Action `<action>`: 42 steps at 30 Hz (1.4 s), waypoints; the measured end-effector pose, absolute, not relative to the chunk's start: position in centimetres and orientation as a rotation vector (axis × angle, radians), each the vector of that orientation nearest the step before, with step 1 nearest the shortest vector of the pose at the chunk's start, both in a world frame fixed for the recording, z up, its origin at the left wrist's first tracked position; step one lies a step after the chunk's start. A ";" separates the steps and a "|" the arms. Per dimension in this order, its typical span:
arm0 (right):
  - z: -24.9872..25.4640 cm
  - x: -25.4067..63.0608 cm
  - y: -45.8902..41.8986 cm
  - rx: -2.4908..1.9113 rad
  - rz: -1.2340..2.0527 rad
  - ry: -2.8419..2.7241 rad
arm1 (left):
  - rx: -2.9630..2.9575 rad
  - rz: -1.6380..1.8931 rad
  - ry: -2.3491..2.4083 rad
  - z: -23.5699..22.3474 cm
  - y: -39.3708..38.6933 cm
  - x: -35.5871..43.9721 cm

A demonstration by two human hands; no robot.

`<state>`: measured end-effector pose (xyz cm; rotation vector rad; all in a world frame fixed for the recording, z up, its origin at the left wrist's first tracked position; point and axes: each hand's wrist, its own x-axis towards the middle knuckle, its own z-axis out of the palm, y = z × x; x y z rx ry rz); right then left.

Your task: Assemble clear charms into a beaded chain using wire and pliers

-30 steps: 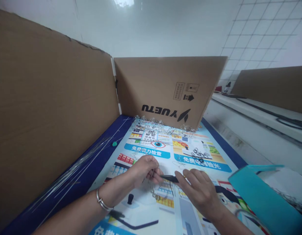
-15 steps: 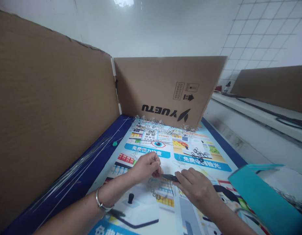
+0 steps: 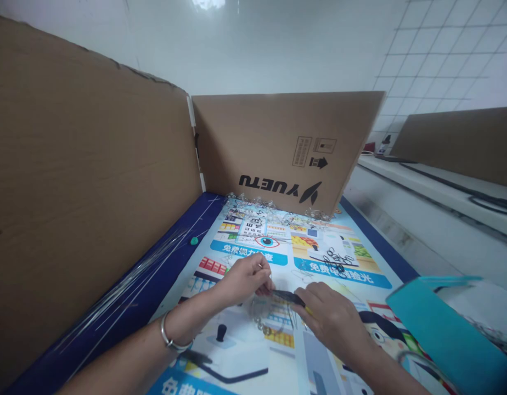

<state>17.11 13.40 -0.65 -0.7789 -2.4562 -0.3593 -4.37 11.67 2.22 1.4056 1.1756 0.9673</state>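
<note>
My left hand (image 3: 247, 280), with a silver bangle on the wrist, is closed in a pinch above the printed mat. A thin wire loop with clear beads (image 3: 262, 327) hangs below its fingertips; the pinched part is hidden. My right hand (image 3: 333, 312) is wrapped round a pair of pliers (image 3: 287, 297) with dark jaws and a bit of yellow on the handle. The jaw tips reach the left fingertips, and I cannot tell what lies between them. Black rings (image 3: 338, 260) lie in a small pile beyond my right hand.
Straight wires (image 3: 130, 280) run along the blue left edge beside a cardboard wall (image 3: 84, 164). Clear beaded pieces (image 3: 253, 202) line the foot of the back cardboard panel (image 3: 270, 131). A teal box (image 3: 446, 323) holding metal bits stands at right. A green lump (image 3: 193, 241) sits at left.
The pliers have turned a little, so their jaws slant more and a yellow part shows. The beaded loop hangs more visibly under my left hand. The view has shifted slightly.
</note>
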 end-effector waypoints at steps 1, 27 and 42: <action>-0.6 17.0 13.4 -0.775 -0.368 -2.421 | 1.354 0.955 1.184 2.2 11.8 -4.5; -0.1 16.9 11.6 -0.511 -0.845 -2.363 | 1.056 0.836 1.102 1.1 11.2 -3.6; -0.4 16.9 11.8 -0.486 -0.809 -2.401 | 1.053 0.828 1.086 0.9 11.1 -3.6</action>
